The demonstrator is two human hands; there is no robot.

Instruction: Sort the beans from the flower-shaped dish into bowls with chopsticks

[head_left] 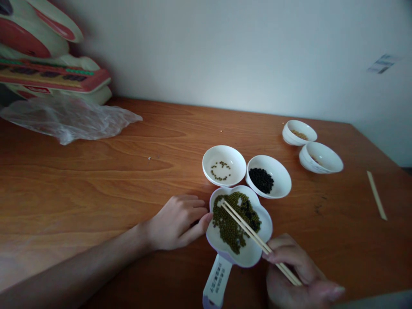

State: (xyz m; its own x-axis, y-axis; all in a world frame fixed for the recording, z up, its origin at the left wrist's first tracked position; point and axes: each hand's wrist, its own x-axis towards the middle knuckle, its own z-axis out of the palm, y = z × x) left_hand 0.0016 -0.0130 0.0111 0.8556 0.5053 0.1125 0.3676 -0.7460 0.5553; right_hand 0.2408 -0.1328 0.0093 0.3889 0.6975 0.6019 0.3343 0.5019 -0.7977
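My right hand (294,270) is closed around a pair of wooden chopsticks (257,240). Their tips touch the green mung beans (230,223) at the upper left of a white flower-shaped dish (249,257) with a handle. Dark beans (252,214) are mixed in at the right side of the heap. My left hand (180,221) rests on the table with its thumb and curled fingers against the dish's left rim. Just beyond the dish stand a white bowl (236,161) with a few green beans (220,177) and another bowl (281,174) holding black beans (261,180).
Two more white bowls (307,128) (331,159) with small pale contents stand at the back right. A pale wooden stick (376,195) lies near the right edge. At the back left, a crumpled plastic bag (80,120) lies before a toy keyboard (54,77). A wall closes off the back.
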